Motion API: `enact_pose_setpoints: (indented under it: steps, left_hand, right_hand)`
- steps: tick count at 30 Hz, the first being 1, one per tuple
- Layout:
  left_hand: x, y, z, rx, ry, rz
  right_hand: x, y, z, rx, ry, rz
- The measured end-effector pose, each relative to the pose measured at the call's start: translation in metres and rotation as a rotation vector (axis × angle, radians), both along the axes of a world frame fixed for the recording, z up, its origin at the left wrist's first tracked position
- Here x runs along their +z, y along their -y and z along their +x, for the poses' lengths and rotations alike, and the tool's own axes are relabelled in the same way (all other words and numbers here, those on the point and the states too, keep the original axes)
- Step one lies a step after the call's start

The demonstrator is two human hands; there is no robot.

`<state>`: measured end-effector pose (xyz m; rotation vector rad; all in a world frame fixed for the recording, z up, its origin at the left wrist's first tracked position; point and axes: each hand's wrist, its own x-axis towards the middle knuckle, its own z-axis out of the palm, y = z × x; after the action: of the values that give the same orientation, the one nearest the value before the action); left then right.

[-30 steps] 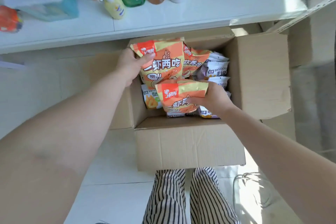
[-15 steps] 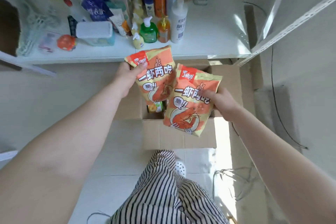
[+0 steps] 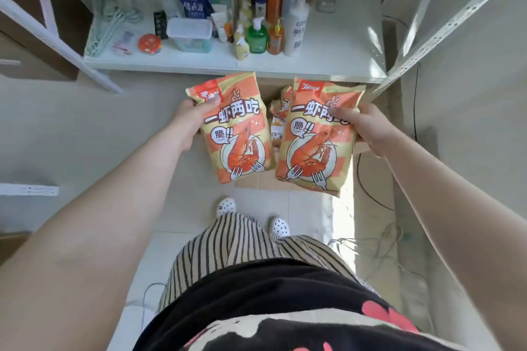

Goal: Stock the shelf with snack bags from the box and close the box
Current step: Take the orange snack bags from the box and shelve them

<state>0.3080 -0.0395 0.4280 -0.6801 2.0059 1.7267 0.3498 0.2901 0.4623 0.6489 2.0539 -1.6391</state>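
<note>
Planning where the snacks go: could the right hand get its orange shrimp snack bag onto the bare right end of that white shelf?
Probably yes: the right hand holds its orange shrimp snack bag just below the white shelf, and nothing stands there.

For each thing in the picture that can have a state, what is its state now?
left hand: grips the left snack bag, lifted.
right hand: grips the right snack bag, lifted.
box: open, bags inside, mostly hidden.
green pump bottle: upright on shelf.
</note>
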Motion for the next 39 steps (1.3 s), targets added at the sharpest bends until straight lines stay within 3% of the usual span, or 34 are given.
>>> enact_pose_setpoints:
  steps: [8,21,31,39]
  left_hand:
    - [0.018,0.088,0.033,-0.041,0.016,-0.004]
    - [0.03,0.348,0.053,0.034,0.031,-0.033]
    - [0.04,0.399,-0.009,0.029,-0.005,0.005]
    - [0.052,0.41,-0.11,-0.008,-0.051,0.003]
  right_hand:
    - [0.023,0.095,0.01,0.134,0.015,0.055]
    - [0.007,0.352,0.001,0.219,-0.002,0.033]
    - [0.028,0.4,-0.057,0.238,-0.011,0.102]
    - [0.028,0.405,-0.16,0.273,-0.02,0.122]
